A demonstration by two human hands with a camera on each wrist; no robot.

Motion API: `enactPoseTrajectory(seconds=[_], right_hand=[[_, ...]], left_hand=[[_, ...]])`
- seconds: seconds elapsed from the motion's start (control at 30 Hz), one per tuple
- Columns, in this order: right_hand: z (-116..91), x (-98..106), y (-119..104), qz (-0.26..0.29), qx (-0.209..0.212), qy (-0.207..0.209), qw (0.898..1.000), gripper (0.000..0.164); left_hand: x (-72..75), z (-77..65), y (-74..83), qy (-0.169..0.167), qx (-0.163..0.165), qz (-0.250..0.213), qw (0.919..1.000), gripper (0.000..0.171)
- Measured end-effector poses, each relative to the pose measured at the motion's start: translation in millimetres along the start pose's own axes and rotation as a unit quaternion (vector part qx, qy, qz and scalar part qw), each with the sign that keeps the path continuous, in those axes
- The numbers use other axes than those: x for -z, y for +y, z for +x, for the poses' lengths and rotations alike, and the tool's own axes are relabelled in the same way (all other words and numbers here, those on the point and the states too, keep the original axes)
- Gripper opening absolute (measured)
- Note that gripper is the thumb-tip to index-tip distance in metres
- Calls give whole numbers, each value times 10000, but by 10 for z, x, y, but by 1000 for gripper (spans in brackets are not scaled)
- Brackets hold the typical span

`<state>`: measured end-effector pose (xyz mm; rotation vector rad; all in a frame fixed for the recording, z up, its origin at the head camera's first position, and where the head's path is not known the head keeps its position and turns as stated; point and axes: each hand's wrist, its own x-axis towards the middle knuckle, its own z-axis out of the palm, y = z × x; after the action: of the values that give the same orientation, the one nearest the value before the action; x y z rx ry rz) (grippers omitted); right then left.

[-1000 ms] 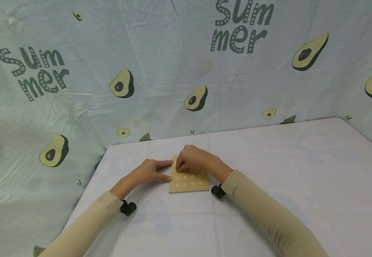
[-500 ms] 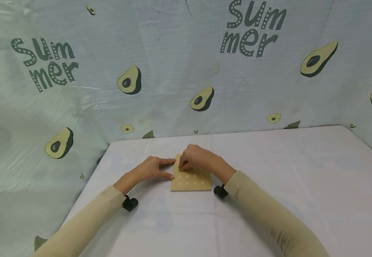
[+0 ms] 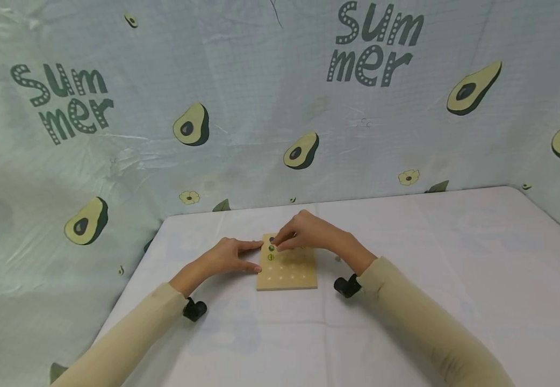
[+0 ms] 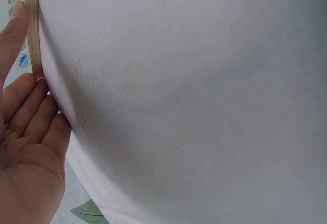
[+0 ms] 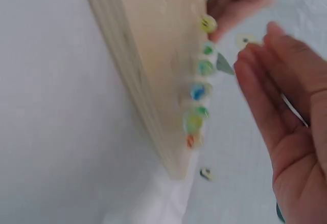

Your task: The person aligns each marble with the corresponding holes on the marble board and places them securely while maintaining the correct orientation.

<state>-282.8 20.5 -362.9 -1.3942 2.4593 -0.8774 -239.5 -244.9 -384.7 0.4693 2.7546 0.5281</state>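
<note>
A square wooden board (image 3: 287, 277) with rows of small hollows lies on the table. Glass marbles sit in its far rows, among them a yellow-green marble (image 3: 271, 257) and a green marble (image 3: 271, 248) at the left side. My left hand (image 3: 223, 256) rests beside the board, its thumb and straight fingers touching the left edge. Above the board's far half hovers my right hand (image 3: 313, 232), fingers loosely bent, and no marble shows in it. In the right wrist view several marbles, one blue (image 5: 197, 91), stand in the hollows; that hand hides some of them in the head view.
A white cloth covers the table (image 3: 280, 333). A small, pale round thing (image 3: 337, 258) lies on it near the right wrist. Behind stands a wall sheet (image 3: 241, 134) printed with avocados. Black wrist cameras sit low beneath both wrists.
My right hand has let go of a yellow-green marble, which now sits in a hollow at the left side. The hand has lifted and drawn back rightward; my left hand stays at the board's edge.
</note>
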Motion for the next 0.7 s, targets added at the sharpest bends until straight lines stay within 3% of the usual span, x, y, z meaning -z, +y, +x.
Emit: enactPoseTrajectory(seconds=[0.2, 0.33, 0.47, 0.7], right_hand=[[-374, 183, 147, 1603, -654, 228, 9846, 34], [-642, 265, 254, 2117, -1023, 425, 9710, 38], [-869, 324, 396, 1978, -1274, 498, 9707, 34], [-1121, 364, 678, 1108, -1224, 234, 9860, 20]], left_hand=[[-12, 2, 1, 12, 3, -76, 10000, 77], [-19, -1, 9, 27, 53, -73, 10000, 78], [-24, -10, 18, 47, 78, 0, 10000, 78], [-35, -16, 28, 110, 126, -2, 9999, 77]])
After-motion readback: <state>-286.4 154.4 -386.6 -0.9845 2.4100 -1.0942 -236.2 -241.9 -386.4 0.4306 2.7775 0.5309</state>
